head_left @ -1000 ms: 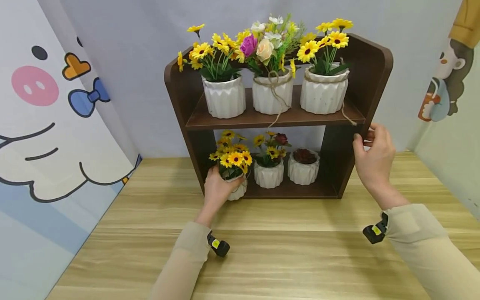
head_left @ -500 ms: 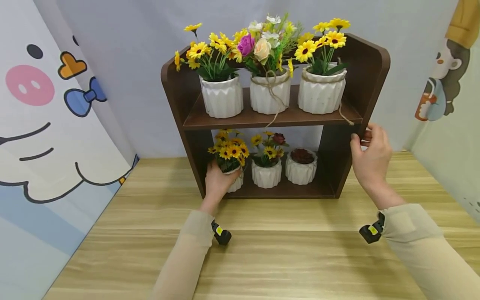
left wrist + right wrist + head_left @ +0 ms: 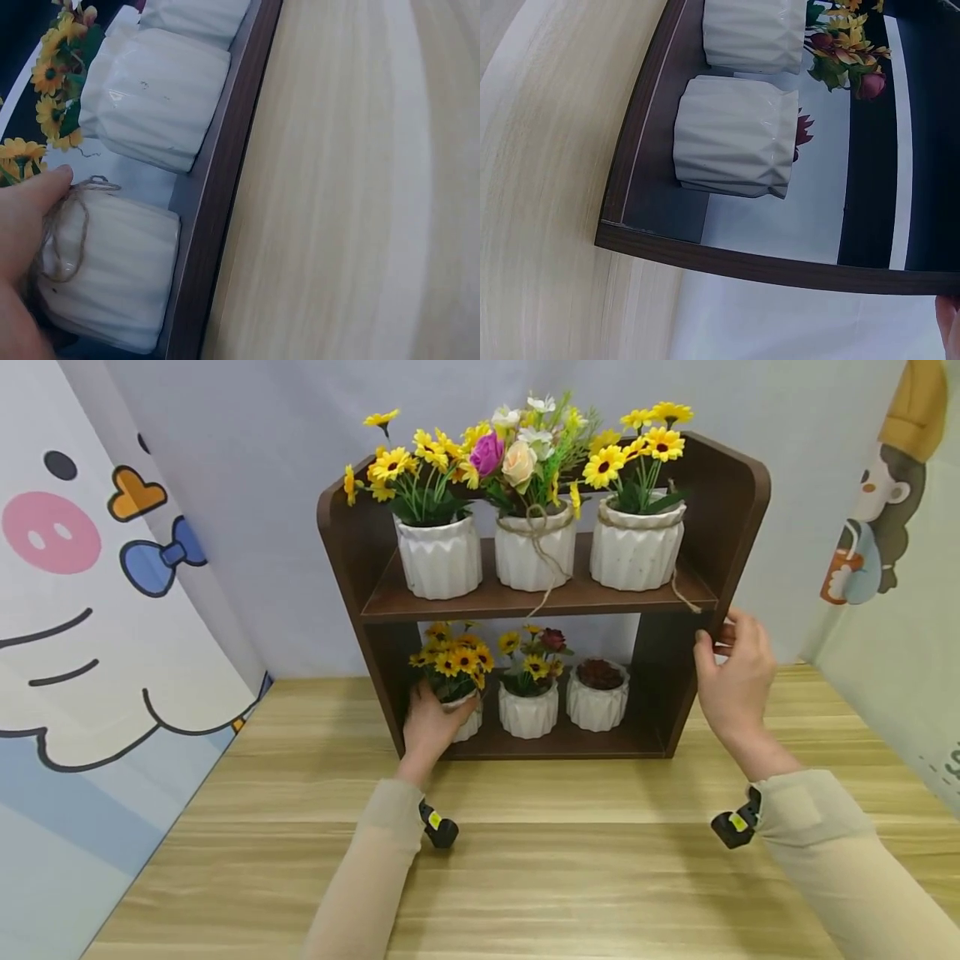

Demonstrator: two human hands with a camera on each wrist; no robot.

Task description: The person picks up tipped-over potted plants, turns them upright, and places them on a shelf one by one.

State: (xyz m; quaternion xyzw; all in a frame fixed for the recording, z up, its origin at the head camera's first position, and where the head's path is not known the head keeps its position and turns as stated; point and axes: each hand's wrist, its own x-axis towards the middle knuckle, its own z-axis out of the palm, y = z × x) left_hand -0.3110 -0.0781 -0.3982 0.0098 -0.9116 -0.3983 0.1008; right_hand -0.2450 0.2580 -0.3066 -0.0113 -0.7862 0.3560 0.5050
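Observation:
My left hand (image 3: 433,720) grips a white ribbed flowerpot (image 3: 469,723) of yellow sunflowers (image 3: 454,660), standing at the left end of the bottom board in a dark brown two-tier shelf (image 3: 540,608). In the left wrist view the thumb (image 3: 49,187) lies at the pot's rim, beside a twine bow (image 3: 75,232); the other fingers are mostly hidden. On the right, my right hand (image 3: 738,685) holds the shelf's side panel, thumb at its front edge and fingers partly hidden behind. Only a bit of that hand (image 3: 949,322) enters the right wrist view.
Beside the gripped pot stand a pot of yellow and dark red flowers (image 3: 528,710) and a pot with a dark red plant (image 3: 597,702). Three flowerpots, including a middle one (image 3: 534,556) with twine, fill the upper tier. The shelf stands on a wood-grain table (image 3: 555,860) against a pale backdrop.
My left hand has pushed the sunflower pot slightly back into the shelf, from its front edge. The right hand keeps its hold on the side panel. The head view has shifted slightly.

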